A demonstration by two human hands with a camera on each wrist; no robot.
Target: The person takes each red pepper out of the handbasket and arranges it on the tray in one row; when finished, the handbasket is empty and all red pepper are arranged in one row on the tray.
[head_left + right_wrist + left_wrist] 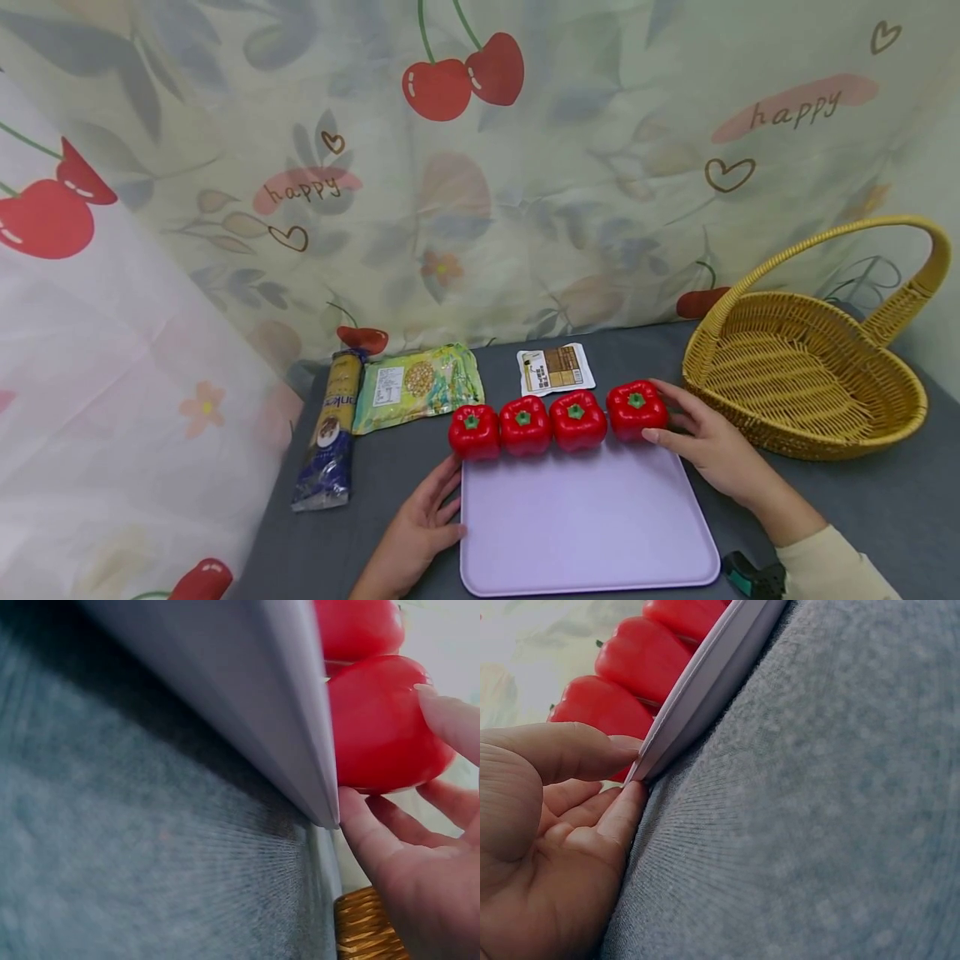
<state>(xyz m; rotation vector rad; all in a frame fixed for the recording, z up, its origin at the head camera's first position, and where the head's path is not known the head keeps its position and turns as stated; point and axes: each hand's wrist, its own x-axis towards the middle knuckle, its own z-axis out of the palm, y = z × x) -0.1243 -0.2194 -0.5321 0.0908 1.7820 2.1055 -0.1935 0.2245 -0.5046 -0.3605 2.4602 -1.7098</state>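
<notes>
A row of several red bell peppers [525,437] with green stems lies along the far edge of a lilac tray [585,525]. My right hand [716,442] holds the rightmost bell pepper [637,421], thumb at its near side and fingers behind. Seen from the right wrist, a finger also lies right at the tray's corner, under that pepper [382,727]. At the tray's left side is my left hand [420,521]. The left wrist view has its thumb and a finger pinching the tray rim [694,694], close to the leftmost pepper [604,709].
Behind the row are a flat white-and-brown packet [557,369] and a green-yellow bag [420,387]. Left of them lies a long blue-and-gold packet [327,433]. A wicker basket [802,367] with a tall handle stands at the right. A printed curtain [525,208] hangs behind the grey-covered table.
</notes>
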